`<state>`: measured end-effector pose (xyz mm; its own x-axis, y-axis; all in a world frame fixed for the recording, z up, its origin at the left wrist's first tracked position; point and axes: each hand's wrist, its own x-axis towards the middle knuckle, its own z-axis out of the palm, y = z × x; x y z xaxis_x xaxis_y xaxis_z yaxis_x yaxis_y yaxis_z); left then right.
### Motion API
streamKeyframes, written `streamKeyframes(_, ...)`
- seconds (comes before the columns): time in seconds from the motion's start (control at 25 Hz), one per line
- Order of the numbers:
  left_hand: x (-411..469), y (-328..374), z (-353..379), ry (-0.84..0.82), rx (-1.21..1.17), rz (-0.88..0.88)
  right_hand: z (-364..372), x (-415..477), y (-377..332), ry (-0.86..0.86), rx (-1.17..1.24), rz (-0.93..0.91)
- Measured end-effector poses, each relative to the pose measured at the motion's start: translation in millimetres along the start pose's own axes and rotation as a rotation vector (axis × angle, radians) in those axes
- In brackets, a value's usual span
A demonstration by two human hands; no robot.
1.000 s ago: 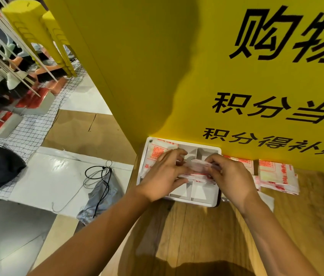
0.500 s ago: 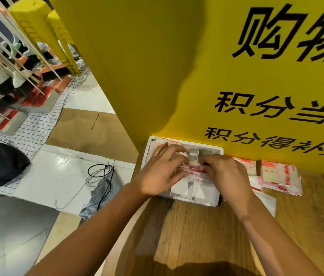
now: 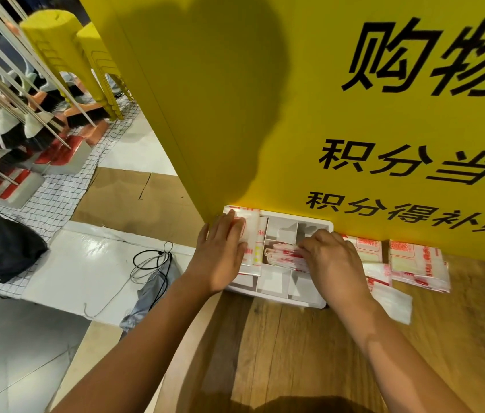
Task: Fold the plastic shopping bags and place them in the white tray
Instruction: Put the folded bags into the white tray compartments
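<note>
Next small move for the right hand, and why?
Probably press the folded bag down into the middle compartment of the white tray and let go. The right hand grips it at that compartment, while the left hand lies flat on the bags beside it.

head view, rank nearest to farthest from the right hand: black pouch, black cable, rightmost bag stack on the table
1. bag stack, on the table, just right of the right hand
2. black cable, down left of the table
3. black pouch, far left, beyond the cable
</note>
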<state>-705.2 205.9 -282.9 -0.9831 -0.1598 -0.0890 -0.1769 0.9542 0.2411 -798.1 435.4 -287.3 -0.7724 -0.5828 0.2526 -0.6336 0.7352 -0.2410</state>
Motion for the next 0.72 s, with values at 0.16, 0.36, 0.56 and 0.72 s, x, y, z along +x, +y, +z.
streamKeyframes(0.16,-7.7,3.2,-2.3,-0.001,-0.056,0.113,2.2,-4.0,0.3,0.035,0.019,0.023)
streamKeyframes(0.36,-10.4,20.9,-1.8,-0.068,0.007,-0.019,1.6,-4.7,-1.4,0.030,0.021,0.042)
streamKeyframes(0.56,-5.9,30.1,6.6,-0.053,0.145,-0.003,2.5,-6.3,-1.7,0.022,0.007,0.057)
streamKeyframes(0.72,-0.4,33.2,8.2,-0.061,0.084,-0.025,4.0,-6.6,-1.5,0.027,0.004,0.056)
